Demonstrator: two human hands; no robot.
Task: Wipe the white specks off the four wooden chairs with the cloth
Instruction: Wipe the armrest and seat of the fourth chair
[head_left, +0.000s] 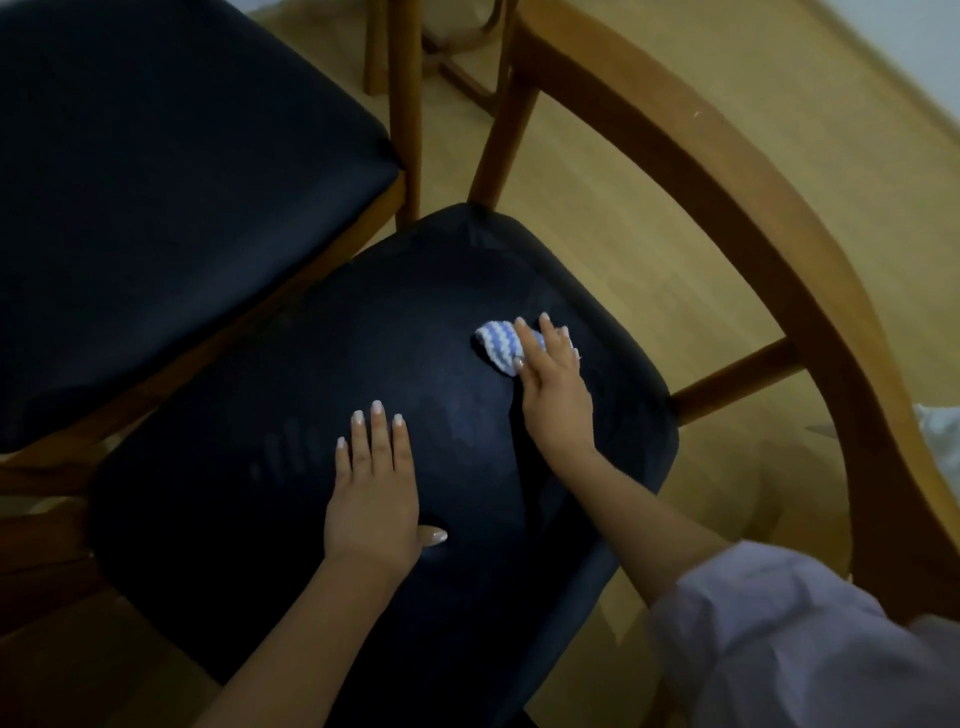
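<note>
Gripping the cloth (496, 340) in my right hand (553, 379), I am pressing it on the far right of the seat (249, 545), my flat, empty left hand (374, 493) bracing nearby; firm overlapping strokes seem advisable.

floor (649, 171): light wood planks | wall (924, 47): white, top right | white object (937, 434): right edge

On the near seat (291, 545): left hand (374, 499), then right hand (553, 387) over the cloth (493, 343) — second seat (156, 208) behind-left.
</note>
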